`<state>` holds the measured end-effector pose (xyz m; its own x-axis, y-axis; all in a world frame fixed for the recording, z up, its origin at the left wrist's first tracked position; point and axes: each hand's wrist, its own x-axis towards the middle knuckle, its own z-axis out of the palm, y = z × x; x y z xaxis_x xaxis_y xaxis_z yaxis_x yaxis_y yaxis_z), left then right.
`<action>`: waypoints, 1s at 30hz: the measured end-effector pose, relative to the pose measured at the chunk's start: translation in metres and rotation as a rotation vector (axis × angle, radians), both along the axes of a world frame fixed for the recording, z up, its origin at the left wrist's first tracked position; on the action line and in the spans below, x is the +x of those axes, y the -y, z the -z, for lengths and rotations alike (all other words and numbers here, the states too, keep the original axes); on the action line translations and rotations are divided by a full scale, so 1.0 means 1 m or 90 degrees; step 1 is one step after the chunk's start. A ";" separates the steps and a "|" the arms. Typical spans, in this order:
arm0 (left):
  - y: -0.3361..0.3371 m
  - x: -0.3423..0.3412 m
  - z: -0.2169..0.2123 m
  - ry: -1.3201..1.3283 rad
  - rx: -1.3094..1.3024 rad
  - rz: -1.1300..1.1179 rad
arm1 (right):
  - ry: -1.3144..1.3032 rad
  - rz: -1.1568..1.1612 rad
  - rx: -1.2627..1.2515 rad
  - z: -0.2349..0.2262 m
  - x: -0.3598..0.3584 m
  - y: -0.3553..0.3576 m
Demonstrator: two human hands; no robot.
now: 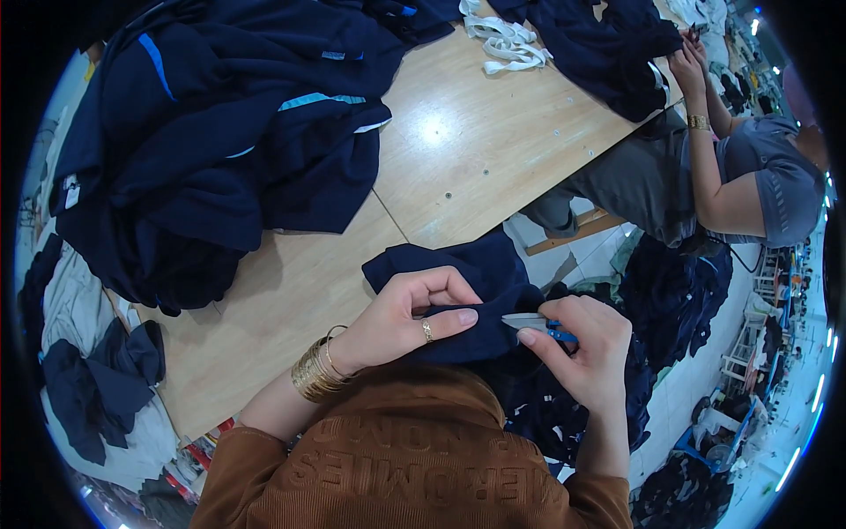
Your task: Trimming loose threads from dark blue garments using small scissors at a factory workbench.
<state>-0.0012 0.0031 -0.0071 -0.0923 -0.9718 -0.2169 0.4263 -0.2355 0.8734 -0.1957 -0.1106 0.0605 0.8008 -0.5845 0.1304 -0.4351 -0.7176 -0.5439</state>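
Observation:
A navy blue garment lies over the table's near edge and hangs toward my lap. My left hand pinches a fold of it between thumb and fingers. Just to the right, my right hand is closed around small thread snips with blue handles and pointed metal blades. The blades point left at the cloth, close to my left thumb. Whether they touch the fabric I cannot tell.
A large heap of navy garments with light blue trim covers the table's left side. White strips lie at the far edge. On the right a seated co-worker handles another navy garment. Dark clothing is piled on the floor.

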 end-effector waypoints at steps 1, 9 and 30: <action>0.000 -0.001 0.000 0.000 0.000 0.000 | 0.000 0.000 0.000 0.001 0.001 -0.001; 0.001 0.001 -0.005 -0.041 0.032 -0.025 | -0.002 -0.032 -0.007 0.003 -0.002 -0.001; 0.002 -0.004 -0.003 0.008 0.033 -0.073 | -0.081 -0.072 -0.108 -0.006 -0.003 -0.009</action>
